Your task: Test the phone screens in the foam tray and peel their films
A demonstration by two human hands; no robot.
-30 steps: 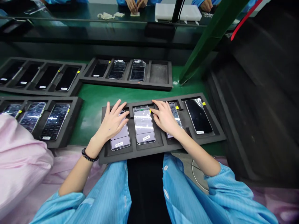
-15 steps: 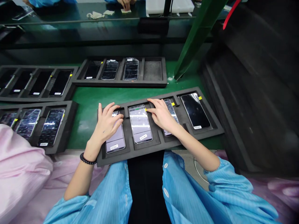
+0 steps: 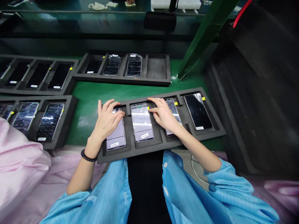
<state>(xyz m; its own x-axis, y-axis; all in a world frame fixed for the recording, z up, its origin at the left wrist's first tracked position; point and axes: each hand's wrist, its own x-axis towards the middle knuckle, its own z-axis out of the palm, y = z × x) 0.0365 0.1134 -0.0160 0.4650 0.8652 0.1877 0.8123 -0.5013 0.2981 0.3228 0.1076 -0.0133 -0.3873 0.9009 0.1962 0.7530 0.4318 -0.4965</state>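
A black foam tray point(image 3: 144, 151) in front of me holds phones in its compartments. My left hand point(image 3: 107, 120), fingers spread, is over the upper part of the leftmost phone point(image 3: 116, 137), whose screen is lit. Beside it lies a second lit phone point(image 3: 142, 124) with a white label and a yellow tab. My right hand point(image 3: 164, 115) has its fingers apart between that phone and the third phone point(image 3: 174, 112), partly covering the third; its index fingertip is at the yellow tab. The rightmost phone point(image 3: 198, 111) has a dark screen. Neither hand grips a phone.
Behind stands another foam tray point(image 3: 121, 78) with three phones and one bare compartment. More phone trays point(image 3: 67, 121) lie at the left. A green post point(image 3: 201, 37) rises at the back right. A pink sleeve point(image 3: 23, 149) of another person is at the left.
The view has tilted slightly downward. My left hand's fingers have drawn a little closer together over the leftmost phone. My right hand stays at the second phone's upper right edge.
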